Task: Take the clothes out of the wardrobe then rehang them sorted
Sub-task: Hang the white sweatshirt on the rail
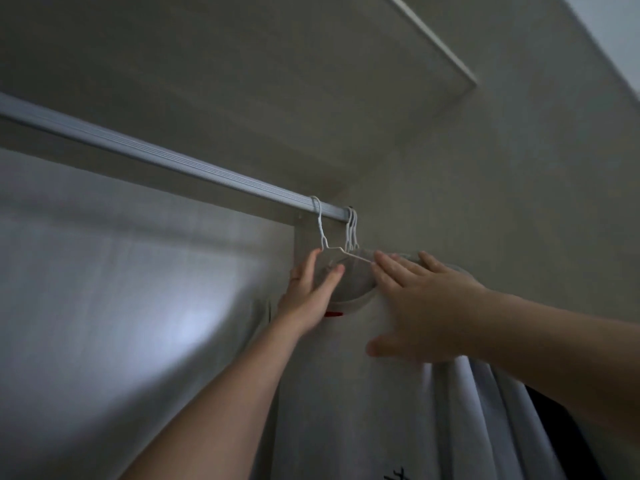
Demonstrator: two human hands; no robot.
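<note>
Wardrobe rail: pale, ribbed, runs from frame edge at 10 o'clock down to approx centre and ends there. On it, all at that end: 1 white wire hanger hooked over, slightly apart from a tight bunch of white hooks at its 3 o'clock, right at the rail tip.

Beyond the side of the wardrobe, a pale bluish-white surface, wall or ceiling, fills the top right corner behind a straight diagonal edge. Left of it, a thin white strip runs diagonally overhead.
</note>
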